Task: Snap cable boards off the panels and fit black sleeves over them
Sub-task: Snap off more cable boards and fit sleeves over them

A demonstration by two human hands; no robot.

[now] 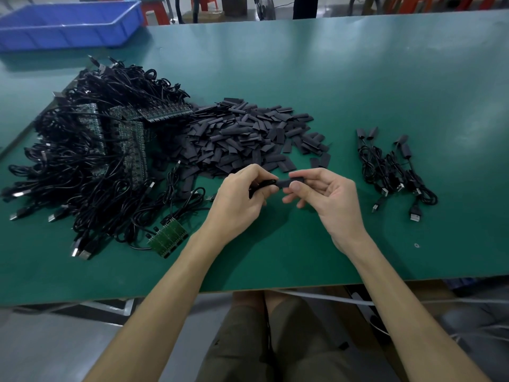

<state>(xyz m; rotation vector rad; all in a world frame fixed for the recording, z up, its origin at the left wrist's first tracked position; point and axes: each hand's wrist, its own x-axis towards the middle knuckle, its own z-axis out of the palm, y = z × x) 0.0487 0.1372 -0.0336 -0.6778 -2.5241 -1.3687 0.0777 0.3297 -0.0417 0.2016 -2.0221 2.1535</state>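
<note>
Right grip pinches black sleeve above desk, just before sleeve pile. Left grip clenches cable at sleeve mouth. Sleeve likely light, soft, collapsible: best pinched at edges. Board not visible.

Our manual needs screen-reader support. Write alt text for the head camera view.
Over a green table, the left hand grips a black cable while the right hand pinches a black sleeve at its end. A tangle of cables and green panels lies to the left, a heap of loose sleeves behind the hands, a few sleeved cables to the right.
</note>
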